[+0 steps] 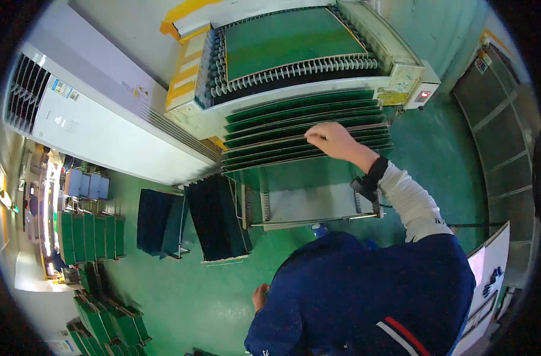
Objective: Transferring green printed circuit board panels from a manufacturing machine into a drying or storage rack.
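Several thin green panels (282,174) stand on edge in a rack (309,204), one behind another. Over their upper edges is my right hand (336,142), its fingers closed at the top edge of one panel. The hand hides part of that edge. My left hand (260,296) hangs low beside my body, apart from the rack. My dark blue sleeve covers most of it, and its finger pose is unclear. Beyond the rack, a large green panel (291,44) lies flat on the rollers of a machine (395,65).
Left of the rack stand two racks of dark panels (214,219) (158,222) and a tall white cabinet unit (116,127). More green panels (89,237) are farther left. A grey framed partition (499,136) rises on the right. A white board (487,273) is at lower right.
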Available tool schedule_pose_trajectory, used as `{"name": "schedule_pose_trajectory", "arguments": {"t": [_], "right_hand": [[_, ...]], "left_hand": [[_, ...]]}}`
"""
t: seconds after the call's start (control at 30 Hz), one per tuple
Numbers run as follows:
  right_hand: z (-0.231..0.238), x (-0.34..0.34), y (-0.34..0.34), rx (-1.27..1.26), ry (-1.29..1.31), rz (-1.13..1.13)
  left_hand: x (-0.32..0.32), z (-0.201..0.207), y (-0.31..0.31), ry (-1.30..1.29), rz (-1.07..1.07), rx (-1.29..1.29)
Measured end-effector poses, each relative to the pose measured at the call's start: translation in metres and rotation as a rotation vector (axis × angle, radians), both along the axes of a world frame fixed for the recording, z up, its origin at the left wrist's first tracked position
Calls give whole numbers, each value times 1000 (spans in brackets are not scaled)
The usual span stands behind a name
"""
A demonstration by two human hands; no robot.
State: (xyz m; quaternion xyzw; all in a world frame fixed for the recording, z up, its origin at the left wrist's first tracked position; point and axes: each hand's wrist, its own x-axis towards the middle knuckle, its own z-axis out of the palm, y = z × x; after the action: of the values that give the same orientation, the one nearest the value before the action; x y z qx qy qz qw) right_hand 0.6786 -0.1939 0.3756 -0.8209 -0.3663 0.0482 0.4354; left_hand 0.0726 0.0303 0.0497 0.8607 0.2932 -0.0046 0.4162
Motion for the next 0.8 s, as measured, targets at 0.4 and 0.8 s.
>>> {"name": "schedule_pose_trajectory", "arguments": {"t": [0.4, 0.8], "right_hand": [[-20, -84, -16, -170, -404, -49], [-31, -125, -17, -342, -459, -69]], "left_hand": [[-9, -6, 6, 149, 684, -705], [-38, 8, -14, -114, 418, -509]]}}
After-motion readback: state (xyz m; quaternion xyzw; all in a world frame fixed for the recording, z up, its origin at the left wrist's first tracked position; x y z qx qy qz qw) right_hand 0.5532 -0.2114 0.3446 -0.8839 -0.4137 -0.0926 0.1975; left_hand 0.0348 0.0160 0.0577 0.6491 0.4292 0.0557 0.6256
